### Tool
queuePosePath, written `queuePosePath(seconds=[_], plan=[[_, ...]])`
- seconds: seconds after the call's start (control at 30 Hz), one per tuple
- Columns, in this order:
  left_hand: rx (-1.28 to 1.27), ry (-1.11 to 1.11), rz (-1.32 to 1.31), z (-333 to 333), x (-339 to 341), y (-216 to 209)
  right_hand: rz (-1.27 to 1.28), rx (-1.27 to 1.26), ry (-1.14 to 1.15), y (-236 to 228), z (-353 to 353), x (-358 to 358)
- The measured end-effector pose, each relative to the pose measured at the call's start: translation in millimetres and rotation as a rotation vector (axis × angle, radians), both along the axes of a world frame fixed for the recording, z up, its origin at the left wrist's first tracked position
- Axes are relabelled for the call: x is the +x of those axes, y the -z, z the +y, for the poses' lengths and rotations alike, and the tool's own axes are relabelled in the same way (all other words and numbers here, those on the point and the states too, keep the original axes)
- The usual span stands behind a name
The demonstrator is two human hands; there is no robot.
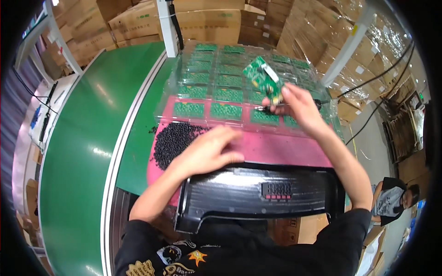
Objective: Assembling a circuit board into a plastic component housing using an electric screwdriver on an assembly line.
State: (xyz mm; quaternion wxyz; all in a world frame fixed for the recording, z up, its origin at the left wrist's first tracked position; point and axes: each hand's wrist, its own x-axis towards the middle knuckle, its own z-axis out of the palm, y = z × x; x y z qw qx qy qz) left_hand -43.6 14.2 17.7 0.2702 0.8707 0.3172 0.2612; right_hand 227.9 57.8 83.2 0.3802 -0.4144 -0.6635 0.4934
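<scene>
My right hand [299, 106] is closed on a green circuit board [263, 78], raised at a tilt above the clear tray. A dark electric screwdriver [317, 104] runs under the same fingers, its thin metal tip pointing left; the grip on it is partly hidden. My left hand [209, 149] hovers over the pink mat [276, 146], thumb and fingers apart with nothing visible between them. Close below its thumb lies a black plastic housing [230, 191], with a small slotted window right of its middle. Beside that hand is a pile of small black pieces [172, 140], probably screws.
Clear plastic trays [207, 115] with rows of green boards cover the far bench. A green conveyor belt [83, 161] runs along the left. Cables [368, 85] hang at right, cardboard boxes [207, 25] are stacked behind, and another person [391, 198] sits far right.
</scene>
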Motion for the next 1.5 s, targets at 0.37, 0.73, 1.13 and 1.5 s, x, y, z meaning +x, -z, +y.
queuePosePath(seconds=[0.37,0.73,1.13,1.5], plan=[[-0.703,0.365,-0.54,-85,56,-62,-0.105,0.55,0.383,12,-195,-6],[-0.473,0.384,-0.091,-133,70,-86,-0.24,0.598,0.222,3,-244,17],[-0.23,0.313,-0.167,-92,79,-88,-0.521,0.846,0.405,5,-245,41],[-0.004,0.444,0.296,-64,70,-19,-0.535,0.281,0.145,65,-232,65]])
